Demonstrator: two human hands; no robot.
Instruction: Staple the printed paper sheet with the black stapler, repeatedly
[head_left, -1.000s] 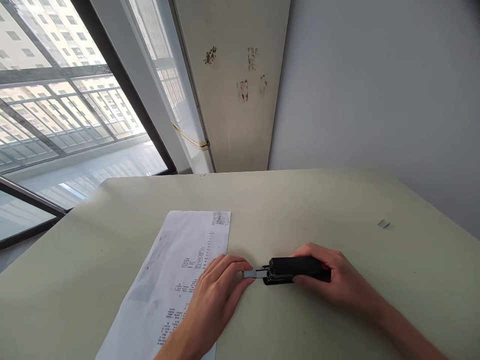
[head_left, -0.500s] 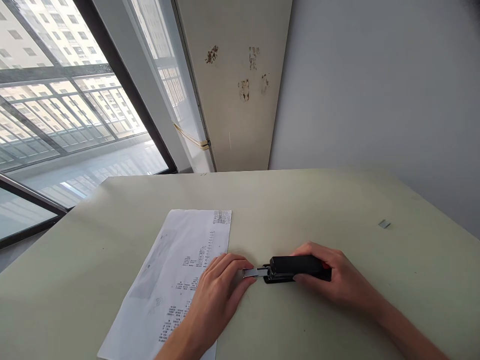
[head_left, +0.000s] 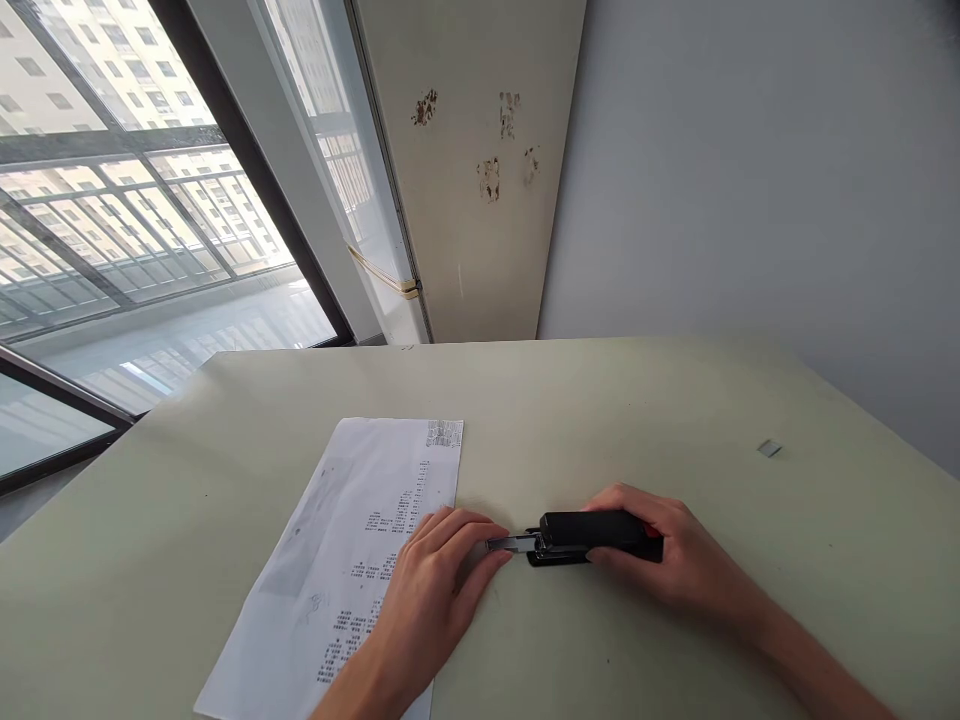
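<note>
A black stapler [head_left: 592, 537] lies on its length across the table, with a silver staple tray [head_left: 511, 544] sticking out of its left end. My right hand [head_left: 667, 550] is wrapped round the stapler's right end, thumb on the near side. A bit of red shows by those fingers. Between thumb and fingers, my left hand [head_left: 442, 590] pinches the outer tip of the tray. Under my left hand and wrist is a printed sheet of paper [head_left: 307, 560], part of it covered. I cannot make out whether staples are inside the tray.
A small grey strip [head_left: 769, 448], perhaps staples, lies on the pale table [head_left: 637, 420] at the right. Beyond the table stand a beige panel [head_left: 472, 250] with worn patches, a grey wall [head_left: 750, 180] and, at the left, large windows [head_left: 135, 220].
Both hands and the stapler stay almost where they were. The staple tray shows a slightly narrower, darker face than before.
</note>
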